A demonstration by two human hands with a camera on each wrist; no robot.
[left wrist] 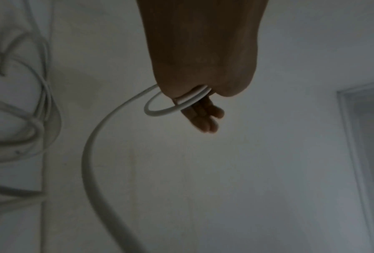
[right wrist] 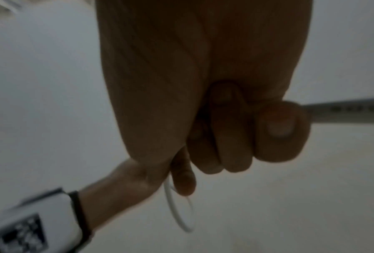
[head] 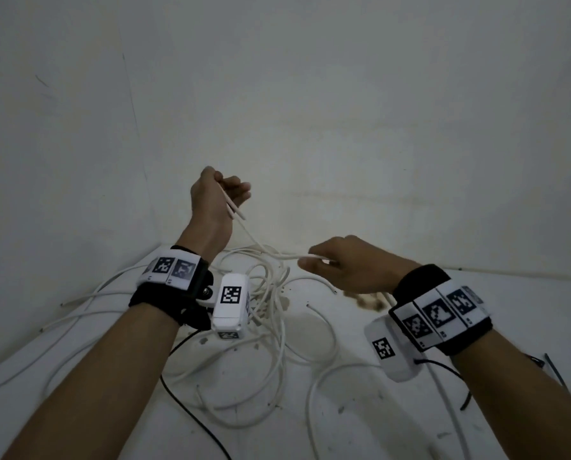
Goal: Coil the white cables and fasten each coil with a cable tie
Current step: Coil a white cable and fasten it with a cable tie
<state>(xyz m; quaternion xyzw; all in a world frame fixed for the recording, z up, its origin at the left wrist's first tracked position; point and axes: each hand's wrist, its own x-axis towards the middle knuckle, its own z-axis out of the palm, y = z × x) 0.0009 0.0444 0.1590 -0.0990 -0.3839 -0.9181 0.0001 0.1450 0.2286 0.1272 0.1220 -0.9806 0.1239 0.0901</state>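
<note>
White walls stand behind a messy white table (head: 410, 410). Left hand (head: 216, 197) pinches a small loop of white cable (head: 261, 249) up high — right hand (head: 347, 270) pinches it lower. Keep loops the same size, pull gently.

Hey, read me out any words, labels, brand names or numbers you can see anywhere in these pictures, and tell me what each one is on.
No readable words, brands or numbers in any view.
Left wrist band: black-and-white square code patterns, no letters.
Left wrist camera: a square code pattern only.
Right wrist band: code patterns; tiny marks beneath them too small to read.
Right wrist camera: a square code pattern only.
White cables: no print visible.
</note>
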